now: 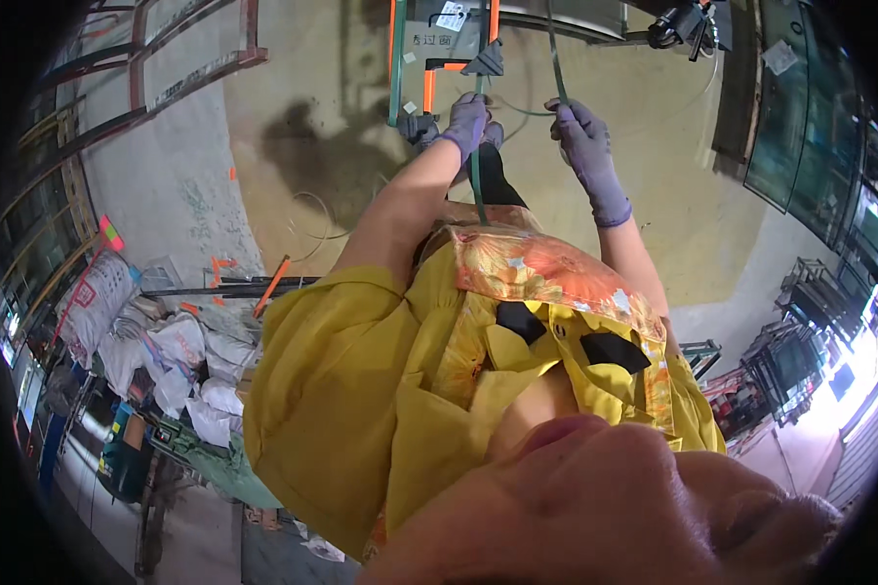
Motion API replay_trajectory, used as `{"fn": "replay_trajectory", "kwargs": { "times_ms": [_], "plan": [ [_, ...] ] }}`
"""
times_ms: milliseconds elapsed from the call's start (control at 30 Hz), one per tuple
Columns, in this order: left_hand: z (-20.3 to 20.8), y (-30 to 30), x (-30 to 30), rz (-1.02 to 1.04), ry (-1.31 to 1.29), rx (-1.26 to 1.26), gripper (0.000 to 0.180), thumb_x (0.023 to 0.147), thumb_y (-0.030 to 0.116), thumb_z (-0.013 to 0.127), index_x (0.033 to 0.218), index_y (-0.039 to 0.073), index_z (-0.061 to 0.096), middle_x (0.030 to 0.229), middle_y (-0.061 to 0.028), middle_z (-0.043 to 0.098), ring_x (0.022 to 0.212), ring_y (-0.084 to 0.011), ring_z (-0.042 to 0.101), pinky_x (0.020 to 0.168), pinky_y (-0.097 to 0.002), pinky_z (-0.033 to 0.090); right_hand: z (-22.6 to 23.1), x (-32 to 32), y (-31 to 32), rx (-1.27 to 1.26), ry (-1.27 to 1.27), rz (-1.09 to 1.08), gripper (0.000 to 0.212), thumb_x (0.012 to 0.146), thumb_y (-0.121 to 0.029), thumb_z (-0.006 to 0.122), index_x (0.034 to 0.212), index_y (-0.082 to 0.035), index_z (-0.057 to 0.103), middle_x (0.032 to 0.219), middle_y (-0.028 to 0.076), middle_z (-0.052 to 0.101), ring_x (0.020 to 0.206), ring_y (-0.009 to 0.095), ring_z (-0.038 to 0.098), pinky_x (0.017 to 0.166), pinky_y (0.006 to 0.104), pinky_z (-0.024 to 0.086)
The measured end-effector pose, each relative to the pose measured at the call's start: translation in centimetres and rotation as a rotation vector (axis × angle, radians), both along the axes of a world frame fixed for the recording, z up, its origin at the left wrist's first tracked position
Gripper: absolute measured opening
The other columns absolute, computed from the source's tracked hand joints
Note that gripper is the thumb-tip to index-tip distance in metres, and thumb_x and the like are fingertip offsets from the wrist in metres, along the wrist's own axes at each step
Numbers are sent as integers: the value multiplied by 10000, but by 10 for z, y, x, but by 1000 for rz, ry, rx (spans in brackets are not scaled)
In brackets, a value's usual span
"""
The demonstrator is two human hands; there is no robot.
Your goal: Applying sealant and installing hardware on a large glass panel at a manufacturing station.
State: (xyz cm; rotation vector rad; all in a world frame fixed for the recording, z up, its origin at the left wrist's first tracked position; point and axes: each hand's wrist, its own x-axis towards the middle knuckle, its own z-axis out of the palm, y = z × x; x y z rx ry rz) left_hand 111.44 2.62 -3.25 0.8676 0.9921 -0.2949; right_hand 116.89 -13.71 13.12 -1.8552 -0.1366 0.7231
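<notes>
Both my hands wear pale purple-grey gloves. My left hand (466, 123) is closed around a flat green packing strap (477, 185), which runs from the top of the view down toward my apron. Right beside it is a flat bundle with orange edge strips (429, 90) and dark grey corner pieces (487, 60). Farther right, my right hand (585, 148) pinches another length of green strap (557, 60) between thumb and fingers. That length hangs down from the top edge. Whether the two lengths are one strap, I cannot tell.
A reddish-brown metal rack (137, 78) stands at the far left, and glass panes (819, 117) lean at the right. A dark tool (691, 29) is at the upper right. White sacks (178, 349) lie lower left. A thin loop of strap (324, 207) rests on the floor.
</notes>
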Motion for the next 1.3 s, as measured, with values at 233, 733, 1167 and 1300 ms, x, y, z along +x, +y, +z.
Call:
{"fn": "replay_trajectory", "kwargs": {
  "times_ms": [233, 733, 1167, 1300],
  "plan": [
    [37, 2, -32, 64, -218, 210, 162, 903, 210, 464, 990, 123, 570, 581, 16, 437, 418, -76, 392, 370, -227, 316, -23, 5, 22, -62, -50, -33, 270, 901, -264, 478, 986, -53, 624, 616, 5, 539, 562, 76, 493, 533, 231, 390],
    [32, 127, 109, -388, -438, 84, 282, 876, 271, 472, 959, 20, 572, 819, -125, 603, 763, -282, 622, 670, -379, 506, -6, -9, 14, 233, 241, -323, 362, 928, -353, 437, 1067, -58, 595, 601, -15, 500, 456, 40, 369, 430, 192, 291],
    [49, 75, 139, 12, -218, -180, 245, 827, 211, 439, 924, 10, 540, 764, -114, 612, 589, -211, 574, 507, -339, 477, -80, -43, 81, 461, 781, -284, 300, 933, -342, 438, 1000, -64, 528, 533, 13, 443, 371, 114, 368, 370, 240, 322],
    [68, 65, 149, 90, -173, -229, 218, 800, 225, 476, 942, 79, 554, 586, -31, 500, 361, -123, 370, 326, -280, 267, -110, -32, 89, 363, 858, -315, 270, 921, -321, 455, 976, -67, 529, 593, 47, 512, 462, 153, 479, 439, 270, 401]
  ]
}}
